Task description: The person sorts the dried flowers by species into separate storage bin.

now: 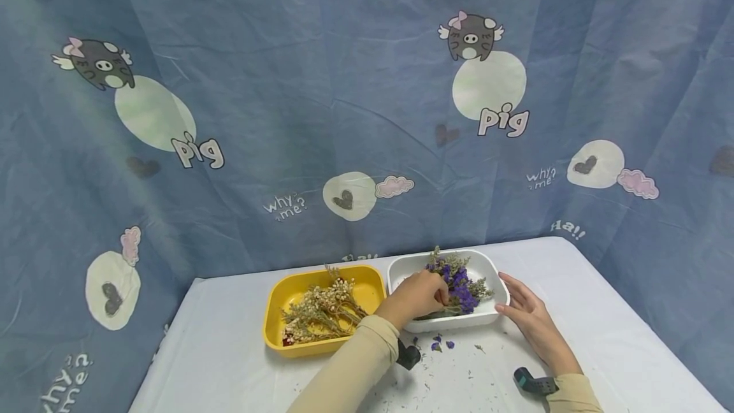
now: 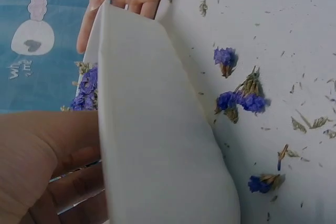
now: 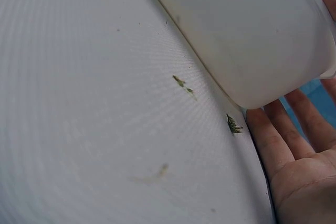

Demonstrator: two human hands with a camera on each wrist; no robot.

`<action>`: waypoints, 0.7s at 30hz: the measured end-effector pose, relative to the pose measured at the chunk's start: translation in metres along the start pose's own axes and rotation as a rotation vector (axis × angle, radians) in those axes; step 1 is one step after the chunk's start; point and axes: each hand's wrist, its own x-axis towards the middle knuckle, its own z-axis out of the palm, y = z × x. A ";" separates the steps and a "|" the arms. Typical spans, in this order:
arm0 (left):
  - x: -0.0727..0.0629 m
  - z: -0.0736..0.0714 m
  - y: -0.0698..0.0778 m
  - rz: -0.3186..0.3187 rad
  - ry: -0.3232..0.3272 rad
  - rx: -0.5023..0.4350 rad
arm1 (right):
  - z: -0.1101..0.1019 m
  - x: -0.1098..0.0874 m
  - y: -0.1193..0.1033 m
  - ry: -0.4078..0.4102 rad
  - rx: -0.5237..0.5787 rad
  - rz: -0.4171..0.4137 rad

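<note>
In the head view my left hand (image 1: 421,295) reaches over the front of a white tray (image 1: 401,324) with its fingers curled at the stem end of a bunch of purple dried flowers (image 1: 461,289). The left wrist view shows that hand (image 2: 47,166) behind the tray's wall (image 2: 152,108), which hides its fingertips. Only a few purple blooms (image 2: 86,90) show past the rim there. My right hand (image 1: 530,317) touches the tray's right end, its fingers extended. In the right wrist view, straight fingers (image 3: 273,140) lie against the tray's lower corner (image 3: 257,90).
Left of the white tray stands a yellow tray (image 1: 281,350) with cream dried flowers (image 1: 321,311). Fallen purple blooms (image 1: 437,344) and stem crumbs litter the white tabletop (image 1: 229,349) in front. A blue printed curtain (image 1: 275,113) hangs close behind the table.
</note>
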 end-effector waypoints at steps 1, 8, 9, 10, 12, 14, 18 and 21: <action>0.000 -0.001 -0.001 0.000 -0.005 0.002 | 0.000 0.000 0.000 0.000 -0.001 0.000; 0.000 0.000 -0.009 -0.006 -0.014 -0.003 | 0.001 0.000 0.000 -0.011 0.000 -0.004; -0.001 -0.001 -0.010 -0.007 -0.012 -0.008 | 0.002 0.000 -0.001 -0.012 0.003 -0.006; -0.002 -0.002 -0.011 -0.007 -0.010 -0.015 | 0.002 0.000 -0.001 -0.015 0.007 -0.008; -0.004 -0.003 -0.012 -0.007 -0.005 -0.027 | 0.002 0.001 -0.001 -0.019 0.014 -0.012; -0.007 -0.004 -0.014 -0.003 0.015 -0.041 | 0.002 0.002 -0.001 -0.021 0.013 -0.009; -0.019 -0.005 -0.019 0.006 0.091 -0.022 | -0.001 0.002 -0.003 -0.010 -0.053 0.019; -0.036 -0.007 -0.022 0.019 0.177 0.011 | -0.003 -0.001 -0.008 0.021 -0.159 0.003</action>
